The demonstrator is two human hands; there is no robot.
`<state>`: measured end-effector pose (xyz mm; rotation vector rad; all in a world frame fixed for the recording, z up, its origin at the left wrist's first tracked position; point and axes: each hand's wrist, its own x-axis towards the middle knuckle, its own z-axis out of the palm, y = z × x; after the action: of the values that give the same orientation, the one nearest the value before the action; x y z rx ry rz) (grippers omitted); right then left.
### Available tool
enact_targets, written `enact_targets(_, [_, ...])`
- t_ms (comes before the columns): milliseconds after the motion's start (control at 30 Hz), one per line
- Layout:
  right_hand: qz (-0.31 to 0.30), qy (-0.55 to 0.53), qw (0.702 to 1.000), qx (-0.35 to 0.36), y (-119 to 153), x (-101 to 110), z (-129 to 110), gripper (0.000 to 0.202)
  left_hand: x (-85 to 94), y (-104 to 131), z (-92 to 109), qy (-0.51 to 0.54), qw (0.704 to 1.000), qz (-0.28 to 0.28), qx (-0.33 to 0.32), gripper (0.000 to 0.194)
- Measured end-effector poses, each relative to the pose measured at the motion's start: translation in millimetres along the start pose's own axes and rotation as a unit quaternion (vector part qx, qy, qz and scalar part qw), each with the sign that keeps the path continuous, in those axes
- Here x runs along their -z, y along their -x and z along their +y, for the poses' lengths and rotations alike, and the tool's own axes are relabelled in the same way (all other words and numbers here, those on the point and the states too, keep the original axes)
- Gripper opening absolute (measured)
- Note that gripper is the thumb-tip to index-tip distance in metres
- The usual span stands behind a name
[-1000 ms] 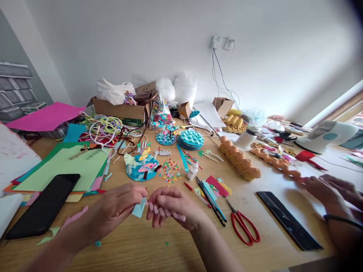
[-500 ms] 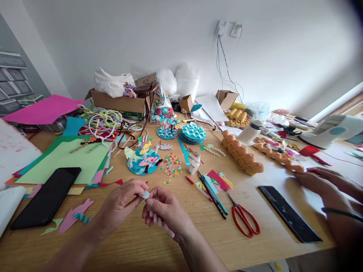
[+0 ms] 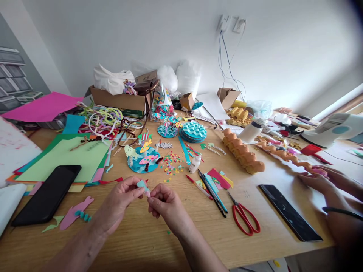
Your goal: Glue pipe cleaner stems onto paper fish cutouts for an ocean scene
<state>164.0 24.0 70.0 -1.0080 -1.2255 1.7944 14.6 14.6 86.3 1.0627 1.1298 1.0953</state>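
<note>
Before me, just over the table, my left hand [image 3: 120, 202] pinches a small pale blue-green piece of paper [image 3: 143, 185] between thumb and fingers. My right hand [image 3: 168, 206] is closed in a pinch on a pale pink strip [image 3: 148, 193], which touches or nearly touches the paper's lower edge; the rest of the strip is hidden. Behind my hands stands a blue wavy disc [image 3: 137, 165] with paper fish on it. To the left lie a pink paper fish [image 3: 72, 216] and a curled teal strip [image 3: 83, 216].
A glue bottle [image 3: 194, 163], pens [image 3: 211, 190] and red-handled scissors [image 3: 244, 219] lie to the right. Stacked coloured paper [image 3: 59, 156] and a black phone [image 3: 48, 196] are at left. Another person's hands [image 3: 326, 183] hold an orange egg-carton strip [image 3: 283, 155] at far right.
The blue-green paper shows more fully between my hands. The pink strip that hung below my right hand is out of sight there. The other person's egg-carton strip has shifted slightly.
</note>
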Motion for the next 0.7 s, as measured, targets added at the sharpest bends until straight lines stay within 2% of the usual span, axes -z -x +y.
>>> enact_targets(100, [0.010,0.036,0.999,0.017,0.2,0.9,0.3,0.025,-2.4,0.4,0.4,0.023,0.999,0.018,0.017,0.012])
enact_targets(300, [0.015,0.081,0.996,0.025,4.1,2.7,-4.9,0.013,-6.5,0.4,0.9,0.024,0.999,0.046,-0.010,0.011])
enact_targets(500, [-0.006,0.093,0.996,0.008,5.6,6.5,-15.4,0.014,-7.8,1.2,-0.5,0.030,0.996,0.077,-0.044,0.010])
enact_targets(567, [-0.008,0.116,0.993,-0.008,6.7,11.2,-15.2,0.020,-0.2,-1.1,6.7,0.056,0.989,0.119,-0.070,0.011])
enact_targets(667, [-0.010,0.108,0.993,-0.049,10.1,20.1,-9.6,0.031,14.5,-4.6,23.2,0.121,0.958,0.214,-0.151,0.016])
enact_targets(700, [-0.013,0.090,0.994,-0.057,11.6,22.8,-7.0,0.033,17.9,-5.0,27.8,0.112,0.961,0.205,-0.147,0.015])
